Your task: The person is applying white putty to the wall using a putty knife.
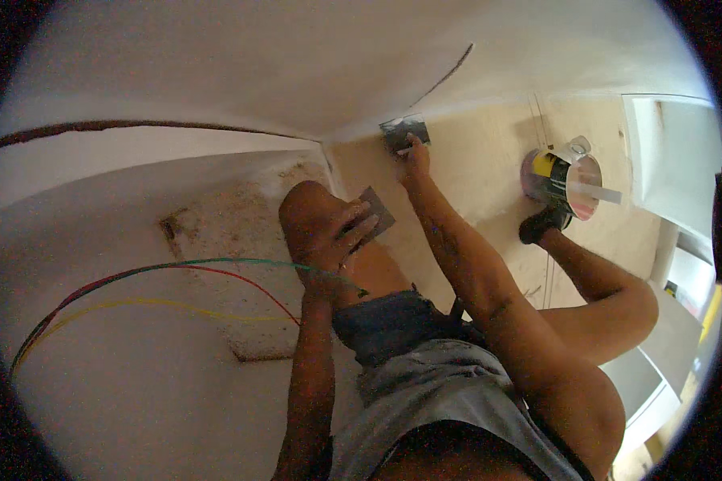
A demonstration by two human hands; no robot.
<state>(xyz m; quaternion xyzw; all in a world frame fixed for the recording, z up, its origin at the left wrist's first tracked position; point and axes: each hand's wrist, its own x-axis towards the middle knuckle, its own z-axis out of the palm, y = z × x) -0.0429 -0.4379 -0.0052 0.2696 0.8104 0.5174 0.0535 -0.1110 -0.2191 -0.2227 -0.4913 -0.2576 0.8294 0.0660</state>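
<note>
My left hand [346, 234] is closed on a flat grey scraper blade [379, 212], held over my bent knee. Farther ahead, my right arm stretches out to the base of the wall. There my right hand [414, 163] grips a second flat, dark scraper blade [401, 133], its fingers pressed on the blade's face. The far edge of this blade lies at or very near the foot of the pale wall [353, 64]; whether it touches cannot be told. Both blades' handles, if any, are hidden by my fingers.
A bucket [549, 178] with a yellow and black label stands to the right by my foot, a pale flat tool [598, 192] across its mouth. Loose green, red and yellow wires [176, 264] arc in from the left. A dark groove [128, 126] runs along the wall.
</note>
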